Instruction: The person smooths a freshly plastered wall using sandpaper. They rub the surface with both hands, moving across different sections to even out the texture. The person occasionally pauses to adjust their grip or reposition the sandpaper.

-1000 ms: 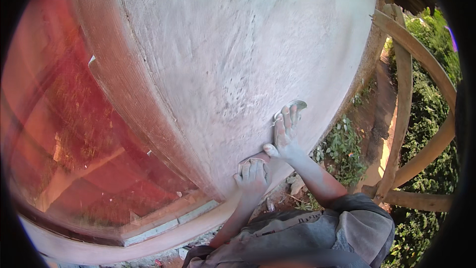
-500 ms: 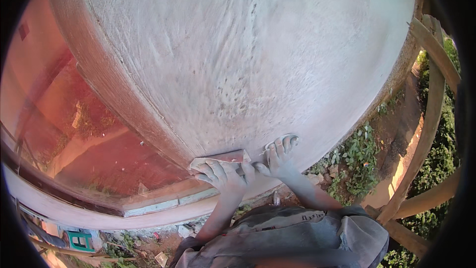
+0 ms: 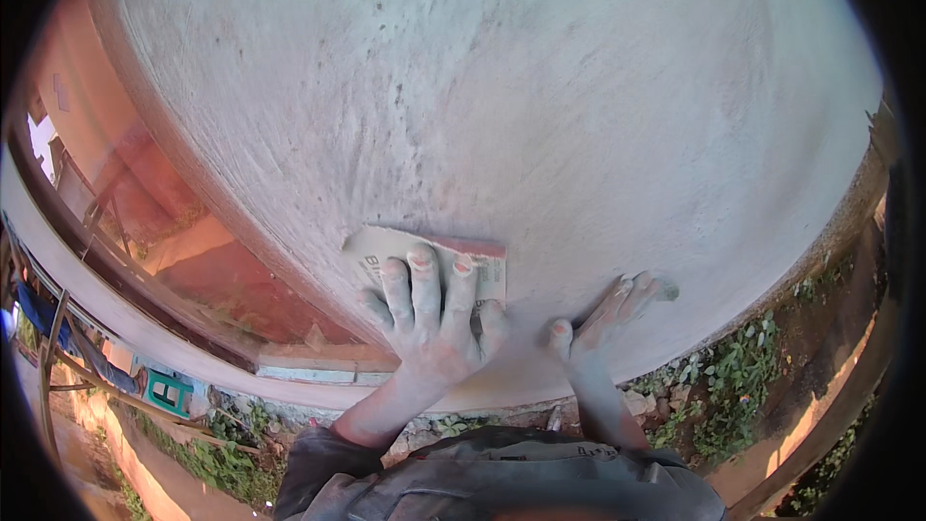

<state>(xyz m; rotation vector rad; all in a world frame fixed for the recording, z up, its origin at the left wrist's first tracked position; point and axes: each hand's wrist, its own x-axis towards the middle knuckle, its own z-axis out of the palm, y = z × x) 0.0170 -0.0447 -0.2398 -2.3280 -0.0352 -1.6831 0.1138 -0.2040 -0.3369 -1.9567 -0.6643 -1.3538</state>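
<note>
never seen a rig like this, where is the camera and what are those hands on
There's no robot: these are a person's bare hands. Every picture comes from one wide fisheye camera on the person's head, looking down, so straight edges bend and the rim is black. The big curved surface is a pale wall; at left is a reddish window. The left hand lies spread over a printed sheet, probably sandpaper, against the wall. The right hand is at the wall too, with a small greyish piece at its fingertips, too unclear to name.

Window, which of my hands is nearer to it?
Left. Your left hand lies on the sandpaper just right of the window; your right hand is farther right, against the wall.
</note>
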